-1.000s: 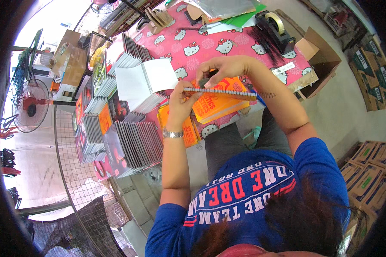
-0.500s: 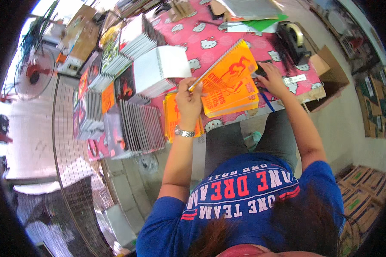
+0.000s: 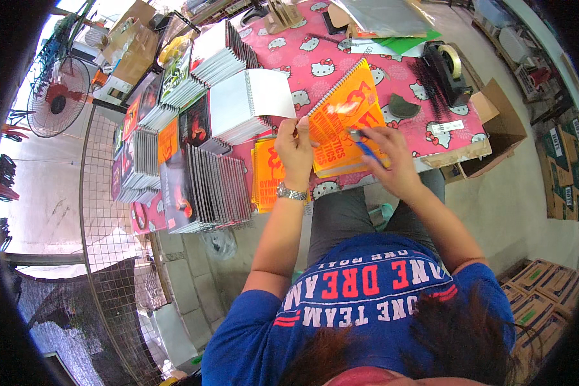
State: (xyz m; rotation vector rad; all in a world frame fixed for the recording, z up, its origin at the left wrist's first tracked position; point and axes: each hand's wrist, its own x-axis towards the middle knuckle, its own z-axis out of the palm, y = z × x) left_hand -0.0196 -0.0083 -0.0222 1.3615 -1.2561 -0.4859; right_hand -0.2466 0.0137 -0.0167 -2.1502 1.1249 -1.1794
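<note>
An orange spiral-bound notebook (image 3: 354, 96) with red print lies slanted on top of similar orange notebooks at the table's near edge. My left hand (image 3: 296, 147), with a metal watch on its wrist, is closed in a pinch at the lower end of the notebook's coil. My right hand (image 3: 395, 157) is closed around blue-handled pliers (image 3: 368, 152). Their metal tip is over the notebook cover, pointing toward the coil. More orange notebooks (image 3: 264, 177) lie left of my left wrist, partly hidden by it.
Stacks of spiral notebooks (image 3: 215, 186) fill the table's left side, with a white-paged stack (image 3: 244, 103) behind my left hand. A dark flat piece (image 3: 403, 106) lies beyond my right hand. A tape dispenser (image 3: 449, 74) stands far right, above an open carton (image 3: 505, 128).
My right hand has left the dark piece, picked up the blue pliers from the table edge and come left over the notebook. My left hand stays at the coil's lower end.
</note>
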